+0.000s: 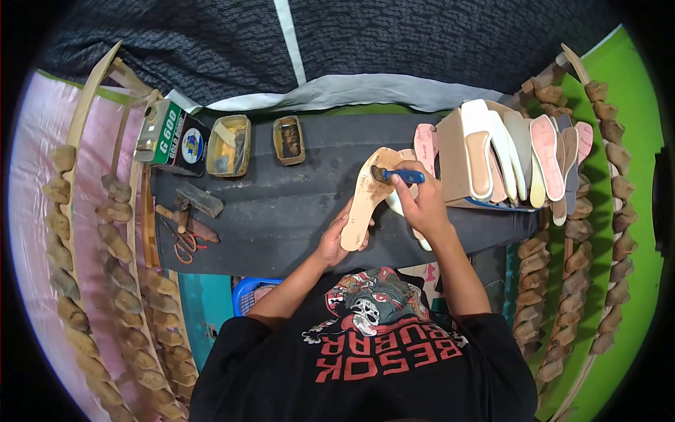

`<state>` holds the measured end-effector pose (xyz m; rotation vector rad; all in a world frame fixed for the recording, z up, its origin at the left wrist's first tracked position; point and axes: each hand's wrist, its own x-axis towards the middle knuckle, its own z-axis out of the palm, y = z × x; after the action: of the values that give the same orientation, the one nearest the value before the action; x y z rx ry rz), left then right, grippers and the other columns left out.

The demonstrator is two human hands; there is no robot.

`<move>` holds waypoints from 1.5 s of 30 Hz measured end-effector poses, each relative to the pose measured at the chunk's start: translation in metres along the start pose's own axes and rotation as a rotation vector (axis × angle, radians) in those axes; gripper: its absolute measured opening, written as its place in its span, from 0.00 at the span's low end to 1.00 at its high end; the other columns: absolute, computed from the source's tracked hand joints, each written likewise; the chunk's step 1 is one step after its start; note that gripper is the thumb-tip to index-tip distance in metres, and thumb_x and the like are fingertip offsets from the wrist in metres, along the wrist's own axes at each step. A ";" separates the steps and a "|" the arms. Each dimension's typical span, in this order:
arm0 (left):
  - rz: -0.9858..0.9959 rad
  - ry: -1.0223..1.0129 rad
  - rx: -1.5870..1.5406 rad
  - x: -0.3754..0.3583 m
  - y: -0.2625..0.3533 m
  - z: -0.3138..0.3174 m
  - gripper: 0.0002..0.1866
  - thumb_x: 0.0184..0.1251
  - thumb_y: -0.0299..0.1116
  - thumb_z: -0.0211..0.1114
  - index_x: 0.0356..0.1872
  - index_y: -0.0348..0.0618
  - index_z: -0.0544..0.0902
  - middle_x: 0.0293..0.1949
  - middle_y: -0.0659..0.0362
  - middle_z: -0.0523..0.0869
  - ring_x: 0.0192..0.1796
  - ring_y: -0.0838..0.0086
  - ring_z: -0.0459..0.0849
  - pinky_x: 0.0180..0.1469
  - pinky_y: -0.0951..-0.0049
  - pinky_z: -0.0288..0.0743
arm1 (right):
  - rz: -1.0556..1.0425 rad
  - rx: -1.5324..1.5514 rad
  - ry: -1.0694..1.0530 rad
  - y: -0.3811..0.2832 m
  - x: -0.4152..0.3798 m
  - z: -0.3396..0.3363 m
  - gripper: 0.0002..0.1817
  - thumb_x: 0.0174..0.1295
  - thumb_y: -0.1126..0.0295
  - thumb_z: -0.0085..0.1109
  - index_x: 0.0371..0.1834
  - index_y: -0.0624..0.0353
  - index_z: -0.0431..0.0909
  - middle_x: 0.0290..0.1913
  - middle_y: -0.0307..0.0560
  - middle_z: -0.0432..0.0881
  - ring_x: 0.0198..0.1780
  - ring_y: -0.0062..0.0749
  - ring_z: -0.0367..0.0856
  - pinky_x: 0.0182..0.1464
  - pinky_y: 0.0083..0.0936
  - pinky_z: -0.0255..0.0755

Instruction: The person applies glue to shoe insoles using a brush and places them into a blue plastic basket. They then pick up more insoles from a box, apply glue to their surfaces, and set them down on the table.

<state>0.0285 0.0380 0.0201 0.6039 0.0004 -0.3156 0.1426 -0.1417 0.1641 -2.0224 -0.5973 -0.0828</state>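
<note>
Your left hand [336,243] under near end of sole [365,197] on work mat [281,211]; your right hand [422,204] just right of it, brush [397,175] on sole's far end. Stacked insoles [520,158] at mat's right. Two tins [229,145] far left of sole, glue can [169,133] beside them. Scissors [186,243] and block [200,199] at mat's left edge.

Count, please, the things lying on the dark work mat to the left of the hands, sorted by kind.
Glue can: 1
Small open tins: 2
Dark block: 1
Scissors: 1
Wooden-handled tools: cannot tell how many, they overlap
Total counted for certain: 5
</note>
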 end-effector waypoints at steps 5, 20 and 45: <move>-0.018 0.082 -0.079 0.010 -0.007 0.008 0.39 0.84 0.49 0.49 0.88 0.56 0.44 0.57 0.50 0.82 0.39 0.68 0.85 0.37 0.66 0.81 | -0.082 -0.038 -0.097 -0.006 -0.024 0.008 0.10 0.70 0.72 0.65 0.49 0.66 0.81 0.42 0.56 0.88 0.43 0.45 0.90 0.47 0.35 0.80; 0.048 0.126 -0.060 0.002 -0.008 -0.009 0.39 0.82 0.52 0.49 0.88 0.58 0.47 0.51 0.53 0.82 0.36 0.68 0.83 0.33 0.69 0.78 | -0.072 -0.005 -0.081 -0.001 0.002 0.038 0.11 0.72 0.73 0.61 0.54 0.66 0.78 0.48 0.62 0.86 0.48 0.61 0.86 0.52 0.43 0.79; 0.235 0.342 -0.241 -0.067 0.005 -0.060 0.35 0.81 0.51 0.48 0.84 0.54 0.57 0.45 0.56 0.81 0.28 0.70 0.79 0.28 0.71 0.71 | -0.019 0.060 -0.322 0.033 0.111 0.202 0.15 0.77 0.68 0.56 0.57 0.68 0.80 0.35 0.53 0.88 0.34 0.31 0.85 0.41 0.28 0.78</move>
<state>-0.0288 0.0948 -0.0204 0.4069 0.2914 0.0190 0.2171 0.0568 0.0672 -1.9857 -0.8103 0.2508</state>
